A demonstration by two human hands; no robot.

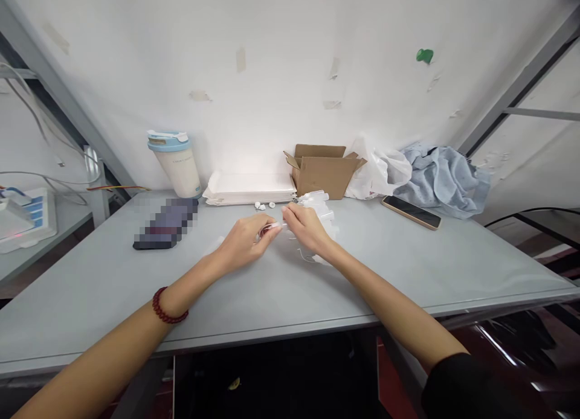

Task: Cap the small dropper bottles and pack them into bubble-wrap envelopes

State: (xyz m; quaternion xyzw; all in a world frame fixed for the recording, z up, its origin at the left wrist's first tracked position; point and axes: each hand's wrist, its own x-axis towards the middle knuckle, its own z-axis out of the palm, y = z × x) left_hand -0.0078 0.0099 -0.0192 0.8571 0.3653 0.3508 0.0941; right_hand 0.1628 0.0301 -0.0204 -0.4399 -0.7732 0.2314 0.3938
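Observation:
Above the middle of the grey table [235,304], my left hand [242,241] pinches a small white piece with a thin white cord [273,225] between thumb and fingertips. Close by on the right, my right hand [306,226] is closed, its thumb and finger pressed together at the end of that piece. What exactly the right fingers grip is too small to make out. Behind and beside the right hand lies a heap of small clear and white plastic pieces [325,215], partly covered by it. Several small white caps [260,206] lie just beyond my fingers.
Along the wall stand a cup with a blue lid [176,162], a stack of white trays [251,188], an open cardboard box [324,174], a white plastic bag [378,171] and a light blue cloth [446,177]. A phone [411,212] lies right; a blurred dark object [167,224] lies left.

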